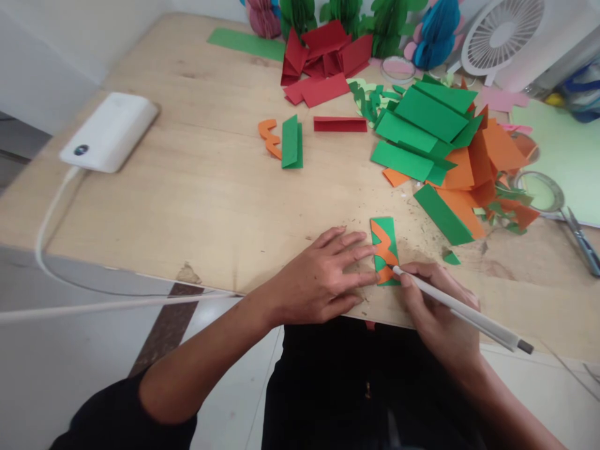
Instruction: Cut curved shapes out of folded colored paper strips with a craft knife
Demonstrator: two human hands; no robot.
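Observation:
My right hand [438, 306] grips a white pen [462, 307], its tip at the right edge of a wavy orange paper cutout [385, 245]. That cutout lies on a green paper strip [387, 224] near the table's front edge. My left hand [328, 275] lies flat with fingers spread, its fingertips touching the left side of the cutout and strip. Farther back, a folded green paper [292, 144] stands beside another orange cutout [269, 136]. A folded red strip [340, 124] lies to their right.
Green folded papers [431, 115] and orange papers [501, 147] are heaped at right, with a tape roll [539, 191] and a cutter knife [581, 240] beyond. Red papers [325, 53], paper ornaments [438, 31] and a fan [504, 34] stand behind. A cabled power bank [110, 131] sits left.

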